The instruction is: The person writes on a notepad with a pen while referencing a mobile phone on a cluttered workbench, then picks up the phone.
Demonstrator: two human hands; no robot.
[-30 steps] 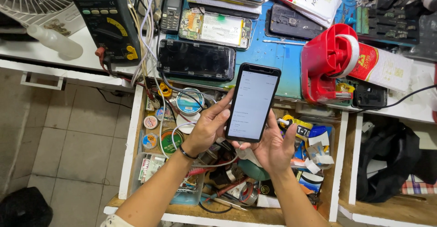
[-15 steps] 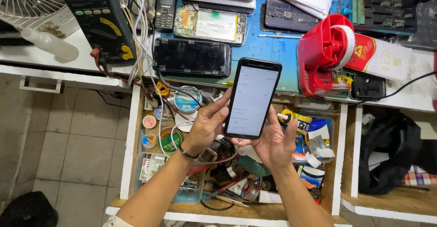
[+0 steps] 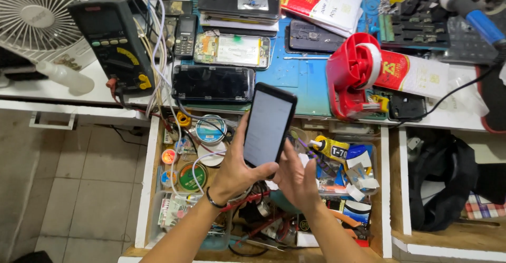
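A black smartphone (image 3: 269, 125) with a lit pale screen is held upright over an open wooden drawer (image 3: 153, 189). My left hand (image 3: 235, 172) grips its lower left edge, thumb near the bottom of the screen. My right hand (image 3: 296, 177) cups the lower right side from behind, fingers along the phone's edge. A dark band sits on my left wrist.
The drawer holds solder spools (image 3: 211, 129), tins, a glue tube (image 3: 329, 148) and tools. On the blue mat (image 3: 305, 78) lie a dark phone (image 3: 213, 83), an opened phone (image 3: 232, 50) and a red tape dispenser (image 3: 353, 75). A multimeter (image 3: 113, 44) and fan (image 3: 34, 10) stand left.
The view has tilted so the bench sits lower in frame. My right hand has shifted from under the phone's base to its lower right side. The phone stays held.
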